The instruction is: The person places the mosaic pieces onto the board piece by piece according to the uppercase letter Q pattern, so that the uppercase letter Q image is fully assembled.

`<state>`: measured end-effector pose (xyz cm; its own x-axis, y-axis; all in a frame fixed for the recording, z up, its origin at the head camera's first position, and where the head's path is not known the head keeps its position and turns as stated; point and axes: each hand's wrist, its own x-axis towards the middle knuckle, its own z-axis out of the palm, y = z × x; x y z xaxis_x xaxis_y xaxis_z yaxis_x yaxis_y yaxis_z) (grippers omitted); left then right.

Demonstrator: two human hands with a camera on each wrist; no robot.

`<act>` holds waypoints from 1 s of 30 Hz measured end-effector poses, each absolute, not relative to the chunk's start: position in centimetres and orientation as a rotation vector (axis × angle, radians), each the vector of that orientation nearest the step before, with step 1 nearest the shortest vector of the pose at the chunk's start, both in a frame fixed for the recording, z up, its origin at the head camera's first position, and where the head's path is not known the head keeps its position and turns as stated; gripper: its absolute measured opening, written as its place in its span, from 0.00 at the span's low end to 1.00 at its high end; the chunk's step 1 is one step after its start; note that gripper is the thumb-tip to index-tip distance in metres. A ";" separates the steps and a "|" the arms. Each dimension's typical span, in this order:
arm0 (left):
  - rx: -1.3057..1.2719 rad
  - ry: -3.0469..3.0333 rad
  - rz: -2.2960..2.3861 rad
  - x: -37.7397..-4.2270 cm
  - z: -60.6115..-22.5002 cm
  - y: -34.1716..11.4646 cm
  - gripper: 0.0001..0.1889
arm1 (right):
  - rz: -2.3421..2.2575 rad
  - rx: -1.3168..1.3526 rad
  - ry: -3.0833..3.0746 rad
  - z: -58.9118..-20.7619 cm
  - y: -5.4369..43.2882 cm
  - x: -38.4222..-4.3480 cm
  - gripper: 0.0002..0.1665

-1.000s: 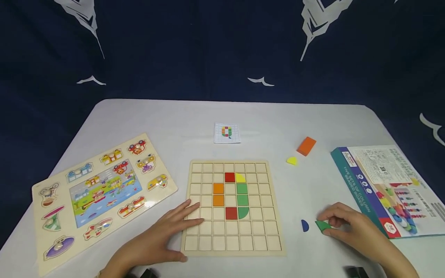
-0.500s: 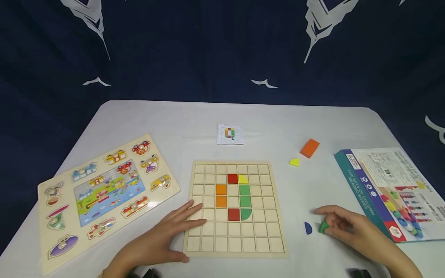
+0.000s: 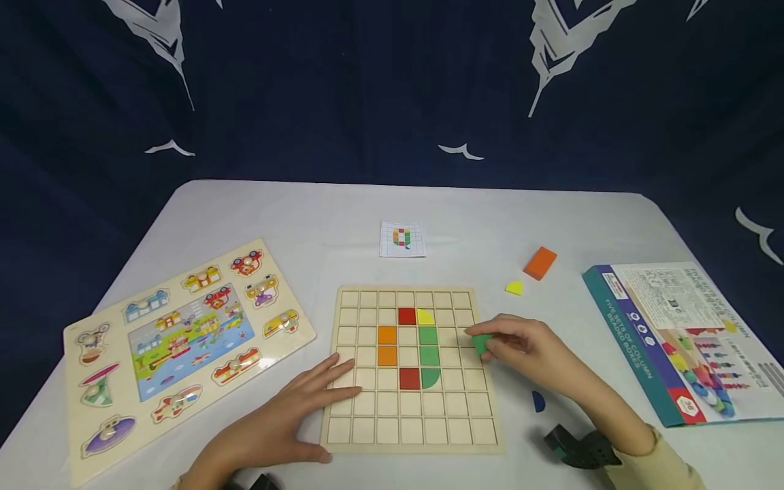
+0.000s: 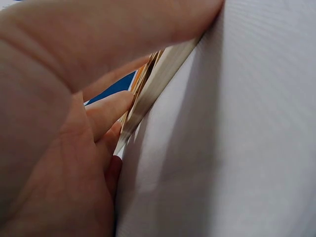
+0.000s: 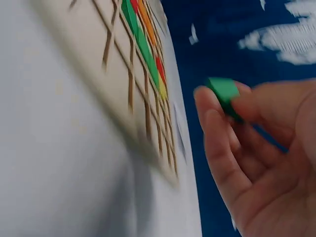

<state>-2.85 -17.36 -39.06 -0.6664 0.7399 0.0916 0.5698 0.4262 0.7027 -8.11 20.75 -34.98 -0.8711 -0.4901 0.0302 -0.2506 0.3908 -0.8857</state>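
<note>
My right hand point(image 3: 520, 347) pinches a small green block point(image 3: 481, 344) between thumb and fingers, over the right edge of a wooden grid board point(image 3: 413, 448). In the right wrist view the green block point(image 5: 224, 90) sits at the fingertips, raised off the table. My left hand point(image 3: 284, 415) lies along the board's left edge, fingers spread and reaching onto it, thumb at the near left corner. Set in the grid are red squares point(image 3: 409, 378), orange squares point(image 3: 386, 355), green squares point(image 3: 428, 335), a yellow rounded piece point(image 3: 425, 317) and a green rounded piece point(image 3: 431, 378).
Behind the board lies a pattern card point(image 3: 401, 239). To its right are an orange block point(image 3: 540, 263), a yellow piece point(image 3: 514, 288) and a blue half-round piece point(image 3: 538, 401). A printed box point(image 3: 643, 361) sits far right, a picture puzzle board point(image 3: 184, 333) at left.
My right hand has lifted the green block from beside the blue piece and carried it left and away from me, to the board's right edge. My left hand has stayed put.
</note>
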 end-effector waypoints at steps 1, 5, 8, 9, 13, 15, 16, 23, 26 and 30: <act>1.147 2.447 1.075 -2.9 -39.1 -17.4 0.45 | -1.502 -0.631 2.377 -35.1 19.9 -8.5 0.16; 1.138 2.438 1.081 -2.9 -39.2 -17.3 0.44 | -1.626 -0.507 2.210 -35.4 17.0 -9.4 0.12; 1.119 2.438 1.077 -2.8 -39.2 -17.3 0.44 | -1.642 -0.564 2.178 -35.5 15.4 -9.8 0.13; 1.112 2.437 1.075 -2.8 -39.1 -17.3 0.44 | -1.621 -0.604 2.201 -35.6 15.0 -9.8 0.14; 1.094 2.440 1.057 -2.8 -39.0 -17.3 0.45 | -1.498 -0.763 2.345 -35.7 13.8 -10.1 0.16; 1.091 2.441 1.052 -2.9 -38.9 -17.3 0.45 | -1.462 -0.787 2.387 -35.8 13.3 -10.2 0.14; 1.090 2.440 1.047 -2.9 -38.9 -17.3 0.45 | -1.455 -0.780 2.398 -35.9 13.1 -10.2 0.12; 1.088 2.433 1.049 -3.0 -38.8 -17.4 0.45 | -1.519 -0.668 2.301 -36.2 11.8 -9.8 0.05; 1.077 2.426 1.050 -3.0 -38.8 -17.4 0.44 | -1.568 -0.679 2.195 -36.2 11.3 -9.6 0.08; 1.077 2.423 1.048 -3.1 -38.9 -17.4 0.44 | -1.544 -0.743 2.164 -36.5 10.6 -9.5 0.12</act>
<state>-3.05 -17.37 -38.87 -0.6790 0.7336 0.0287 0.5233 0.4562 0.7197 -9.52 10.64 -36.48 -0.7882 -0.6154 -0.0017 -0.1986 0.2570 -0.9458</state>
